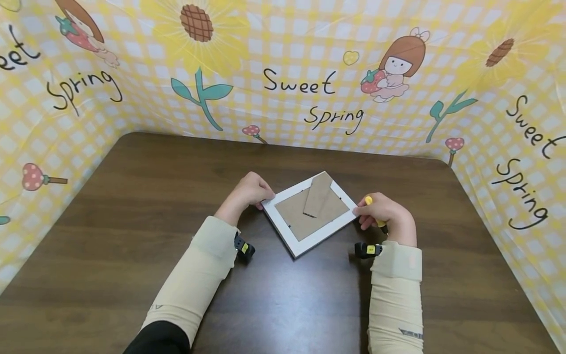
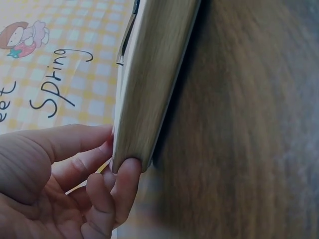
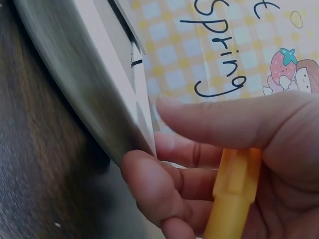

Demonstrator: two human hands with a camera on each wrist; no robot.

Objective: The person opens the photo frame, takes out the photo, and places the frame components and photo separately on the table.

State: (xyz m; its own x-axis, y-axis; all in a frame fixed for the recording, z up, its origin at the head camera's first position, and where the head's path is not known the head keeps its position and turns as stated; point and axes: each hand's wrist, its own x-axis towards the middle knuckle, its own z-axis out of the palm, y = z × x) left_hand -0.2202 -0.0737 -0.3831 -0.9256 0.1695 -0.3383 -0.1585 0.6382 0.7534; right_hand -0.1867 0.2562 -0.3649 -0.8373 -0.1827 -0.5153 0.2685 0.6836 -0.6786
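Note:
A white picture frame is turned back side up on the table, its brown backing board and slanted support leg showing. My left hand pinches the frame's left corner; in the left wrist view the thumb lies on the back and a fingertip against the side edge. At the opposite corner is my right hand, fingertips touching the frame's edge. Tucked within its curled fingers is a yellow-handled screwdriver; its tip cannot be made out.
The dark wooden table carries the frame near its middle. A yellow-and-white checked cloth with printed flowers and words stands around the back and sides. Small black cameras sit at both wrists, above the tabletop.

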